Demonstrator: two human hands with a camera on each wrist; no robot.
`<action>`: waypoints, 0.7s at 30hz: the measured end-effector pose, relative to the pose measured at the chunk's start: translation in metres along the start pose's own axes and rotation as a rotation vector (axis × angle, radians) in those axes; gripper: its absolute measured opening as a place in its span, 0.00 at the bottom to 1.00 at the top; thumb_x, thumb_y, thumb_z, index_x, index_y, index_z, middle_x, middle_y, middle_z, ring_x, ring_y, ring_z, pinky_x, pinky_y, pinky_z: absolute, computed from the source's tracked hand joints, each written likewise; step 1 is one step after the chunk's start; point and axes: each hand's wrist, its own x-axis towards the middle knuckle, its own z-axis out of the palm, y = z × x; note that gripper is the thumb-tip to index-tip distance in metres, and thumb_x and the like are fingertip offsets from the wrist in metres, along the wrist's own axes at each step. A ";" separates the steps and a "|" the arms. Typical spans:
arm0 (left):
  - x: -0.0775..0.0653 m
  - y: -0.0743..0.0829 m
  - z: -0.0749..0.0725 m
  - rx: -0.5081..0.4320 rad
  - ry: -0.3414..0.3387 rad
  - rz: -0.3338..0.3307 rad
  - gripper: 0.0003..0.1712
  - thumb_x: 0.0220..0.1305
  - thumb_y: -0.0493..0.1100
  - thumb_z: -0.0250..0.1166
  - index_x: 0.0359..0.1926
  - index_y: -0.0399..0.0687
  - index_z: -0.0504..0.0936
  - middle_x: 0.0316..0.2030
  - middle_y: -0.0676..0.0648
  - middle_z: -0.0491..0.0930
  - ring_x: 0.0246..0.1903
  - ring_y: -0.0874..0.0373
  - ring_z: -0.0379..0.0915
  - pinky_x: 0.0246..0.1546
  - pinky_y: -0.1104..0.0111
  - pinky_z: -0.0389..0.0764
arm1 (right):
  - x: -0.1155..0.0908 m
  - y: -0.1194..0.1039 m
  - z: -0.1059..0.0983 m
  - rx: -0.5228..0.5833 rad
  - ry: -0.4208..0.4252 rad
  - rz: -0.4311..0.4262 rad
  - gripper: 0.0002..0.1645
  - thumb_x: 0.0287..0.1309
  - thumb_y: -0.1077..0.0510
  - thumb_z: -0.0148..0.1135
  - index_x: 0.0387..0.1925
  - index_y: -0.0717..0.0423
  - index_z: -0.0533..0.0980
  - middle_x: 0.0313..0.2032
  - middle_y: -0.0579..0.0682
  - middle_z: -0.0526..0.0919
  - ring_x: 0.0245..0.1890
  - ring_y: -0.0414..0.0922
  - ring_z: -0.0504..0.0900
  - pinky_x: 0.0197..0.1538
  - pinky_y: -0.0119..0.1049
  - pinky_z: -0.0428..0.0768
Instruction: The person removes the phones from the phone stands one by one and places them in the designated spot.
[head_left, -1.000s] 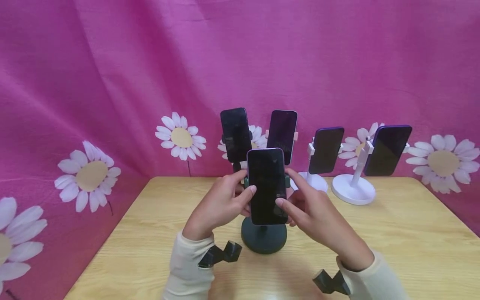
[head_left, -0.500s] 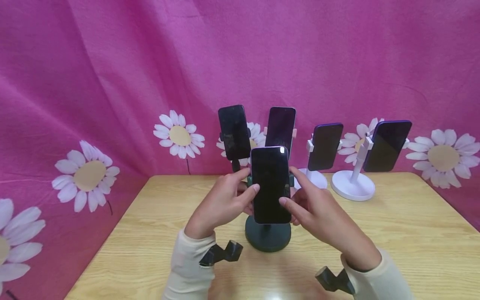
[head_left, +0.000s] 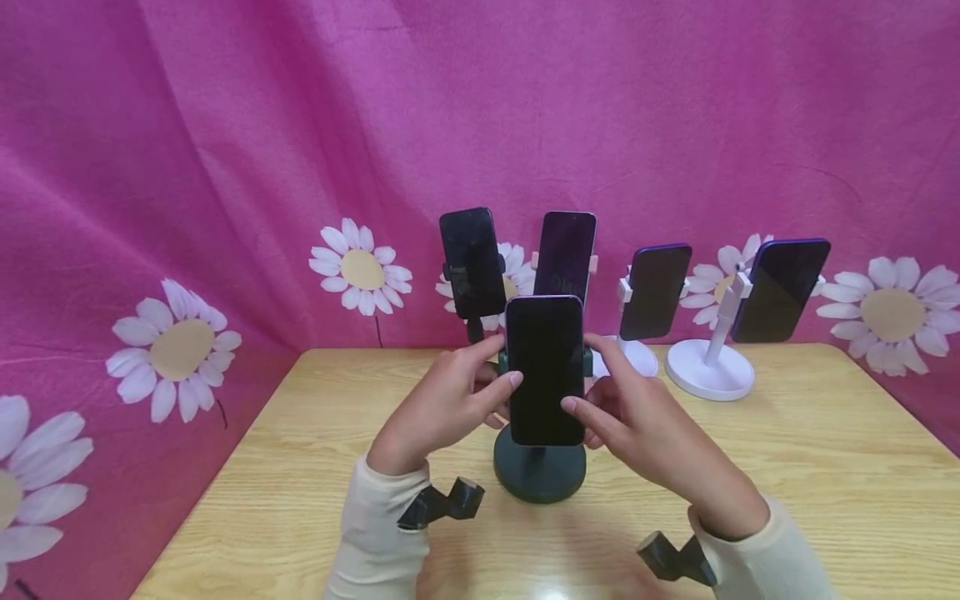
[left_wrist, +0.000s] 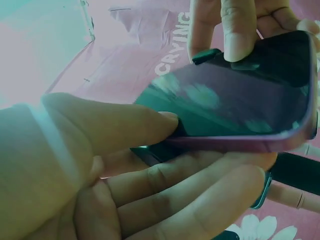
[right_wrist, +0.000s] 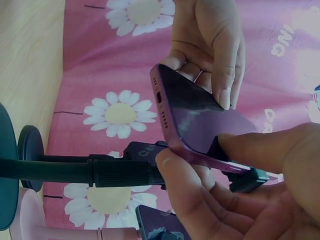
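Across the back, a magenta cloth (head_left: 480, 108), softly creased, printed with white daisies (head_left: 182, 349) round cream centres. Below, a pale wooden tabletop (head_left: 292, 467) with wavy grain. Toward the far edge, two white stands (head_left: 708, 371) with smooth round bases and a blue-edged phone (head_left: 780, 292) on each. Nearer, in the middle, a dark green stand (head_left: 540, 475) on a disc base. At either side, left hand (head_left: 442, 400) and right hand (head_left: 637, 421), both pinching one smartphone (head_left: 545, 371), thumbs in front, fingers behind. Upright above that disc, between the hands: glossy black glass, rounded corners, flat purple rim, faint daisy reflections in the left wrist view. On the green column, a ribbed collar (right_wrist: 123, 173). Along both long sides of the smartphone, green clamp pads (head_left: 588, 362). Smallest, in its lower end, a slot-shaped port (right_wrist: 159, 97) beside tiny round holes (right_wrist: 164, 120).
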 end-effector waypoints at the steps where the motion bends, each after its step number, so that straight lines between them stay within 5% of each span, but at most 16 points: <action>1: 0.000 0.000 0.000 0.012 -0.001 0.001 0.33 0.66 0.40 0.62 0.70 0.46 0.63 0.35 0.44 0.85 0.27 0.56 0.84 0.28 0.68 0.84 | 0.001 0.000 0.000 0.001 -0.004 0.003 0.43 0.59 0.59 0.66 0.69 0.50 0.54 0.23 0.46 0.79 0.20 0.42 0.79 0.26 0.35 0.80; 10: 0.001 0.000 -0.002 0.105 0.038 -0.006 0.29 0.65 0.42 0.64 0.66 0.49 0.68 0.30 0.50 0.83 0.25 0.59 0.82 0.28 0.69 0.83 | 0.003 0.004 0.000 -0.001 -0.001 0.019 0.43 0.58 0.57 0.67 0.69 0.48 0.54 0.26 0.47 0.80 0.21 0.41 0.80 0.27 0.35 0.81; 17: 0.000 -0.001 -0.007 0.177 0.194 -0.024 0.24 0.59 0.44 0.69 0.56 0.46 0.79 0.34 0.53 0.83 0.34 0.59 0.79 0.31 0.68 0.81 | 0.004 0.003 0.001 -0.009 0.018 0.035 0.43 0.57 0.55 0.68 0.68 0.47 0.56 0.36 0.51 0.80 0.27 0.40 0.83 0.31 0.32 0.82; 21: 0.000 -0.002 -0.009 0.172 0.224 -0.032 0.19 0.58 0.44 0.71 0.50 0.46 0.82 0.35 0.53 0.84 0.36 0.59 0.80 0.34 0.68 0.81 | 0.004 0.002 0.004 0.006 0.054 0.001 0.43 0.57 0.57 0.69 0.69 0.46 0.57 0.47 0.54 0.78 0.37 0.44 0.84 0.32 0.32 0.83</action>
